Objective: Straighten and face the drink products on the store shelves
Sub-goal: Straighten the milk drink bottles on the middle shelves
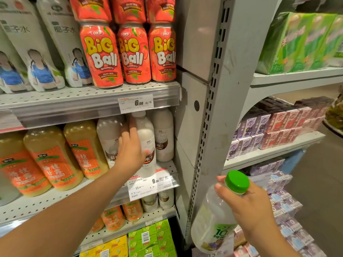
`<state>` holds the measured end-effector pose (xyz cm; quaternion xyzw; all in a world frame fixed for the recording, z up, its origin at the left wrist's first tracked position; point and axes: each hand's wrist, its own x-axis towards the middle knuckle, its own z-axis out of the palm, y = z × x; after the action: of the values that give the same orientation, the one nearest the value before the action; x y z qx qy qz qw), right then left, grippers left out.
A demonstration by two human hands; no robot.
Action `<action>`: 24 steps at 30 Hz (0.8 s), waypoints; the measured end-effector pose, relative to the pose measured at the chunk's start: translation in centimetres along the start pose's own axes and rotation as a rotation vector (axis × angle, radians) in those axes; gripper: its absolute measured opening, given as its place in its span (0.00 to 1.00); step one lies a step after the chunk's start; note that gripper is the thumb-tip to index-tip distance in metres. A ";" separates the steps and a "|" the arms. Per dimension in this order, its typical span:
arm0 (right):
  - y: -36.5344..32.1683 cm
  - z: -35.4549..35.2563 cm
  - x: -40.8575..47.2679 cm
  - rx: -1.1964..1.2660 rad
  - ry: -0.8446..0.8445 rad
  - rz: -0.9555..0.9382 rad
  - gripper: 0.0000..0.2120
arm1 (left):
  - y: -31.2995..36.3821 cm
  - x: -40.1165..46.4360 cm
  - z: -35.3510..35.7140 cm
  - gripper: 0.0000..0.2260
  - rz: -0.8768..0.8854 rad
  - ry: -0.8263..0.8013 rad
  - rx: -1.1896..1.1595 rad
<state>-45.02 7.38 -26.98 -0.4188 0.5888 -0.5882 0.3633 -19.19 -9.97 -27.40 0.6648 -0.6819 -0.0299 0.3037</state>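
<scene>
My left hand (130, 145) reaches into the middle shelf and wraps around a white coconut-milk bottle (147, 138), thumb across its brown label. Two similar white bottles stand beside it, one on the left (108, 134) and one on the right (164, 134). My right hand (246, 203) holds a clear bottle with a green cap (215, 217) by the neck, low in front of the grey shelf upright.
Orange-labelled juice bottles (50, 158) fill the left of the middle shelf. Red Big Ball cans (133, 52) and white pouches (37, 49) sit above. A grey slotted upright (213, 112) divides off the right shelves of carton packs (278, 127). Small cartons (152, 236) lie below.
</scene>
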 end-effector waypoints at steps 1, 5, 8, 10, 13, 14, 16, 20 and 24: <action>0.1 0.0 0.0 -0.002 0.004 0.007 0.11 | 0.1 0.3 0.1 0.30 -0.022 0.000 0.005; 0.2 0.0 0.0 -0.025 0.002 0.017 0.12 | 0.6 1.9 0.2 0.18 -0.101 -0.015 0.038; 0.2 -0.3 -0.1 -0.037 0.001 0.010 0.12 | 0.7 2.5 0.7 0.15 -0.101 -0.014 0.100; 0.1 -0.6 -0.1 -0.034 -0.001 0.016 0.12 | 0.7 2.8 1.1 0.15 -0.092 -0.032 0.137; 0.1 -1.0 -0.2 -0.028 -0.009 0.010 0.09 | 0.6 3.2 1.7 0.15 -0.104 -0.007 0.195; 0.2 -1.2 -0.2 -0.029 -0.011 0.003 0.08 | 0.6 3.3 1.8 0.20 -0.117 -0.006 0.224; 0.4 -1.5 -0.1 -0.027 -0.013 -0.005 0.08 | 0.6 3.2 2.0 0.27 -0.100 0.019 0.273; 1.2 -1.7 0.2 -0.006 -0.012 0.006 0.08 | 0.8 2.6 1.7 0.37 -0.002 0.081 0.345; 1.6 -1.2 0.6 0.031 -0.075 0.030 0.09 | 2.0 -3.5 1.2 0.29 0.206 0.097 -0.054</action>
<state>-46.42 7.23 -28.51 -0.4258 0.5718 -0.5757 0.4005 -21.79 -6.95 -28.76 0.5834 -0.7300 0.0151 0.3556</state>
